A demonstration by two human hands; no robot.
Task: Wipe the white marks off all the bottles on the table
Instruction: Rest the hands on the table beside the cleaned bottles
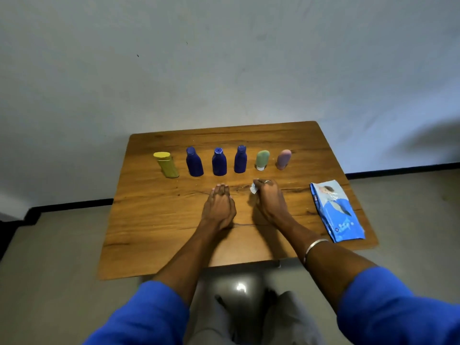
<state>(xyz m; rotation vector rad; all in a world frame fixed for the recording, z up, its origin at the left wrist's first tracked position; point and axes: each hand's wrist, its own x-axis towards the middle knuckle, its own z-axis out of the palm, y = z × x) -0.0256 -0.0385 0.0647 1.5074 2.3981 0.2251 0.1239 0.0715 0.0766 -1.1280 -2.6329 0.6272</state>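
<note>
Right hand (267,195) has its grip curled tight around a small crumpled white wipe (254,189), knuckles down on the tabletop (161,232). Left hand (219,207) sits just beside it, fingers straight and together, holding nothing, resting flat on the wood. All six bottles stand in a row just beyond the grip: a yellow bottle (166,164) farthest off to the left, then three dark blue bottles (219,161) in the middle, with the green tube (262,159) almost straight ahead of the wipe and the pink tube (283,159) a bit to the right of that. Blue wipes pack (336,210) lies off to the right of the grip. Can't make out any white marks from this angle, so no clue how many are done. Looks to me like the gap between bottles: wipe in hand, nothing picked up. Next move probably needs the free left hand to grab and steady a bottle while the right one rubs.
</note>
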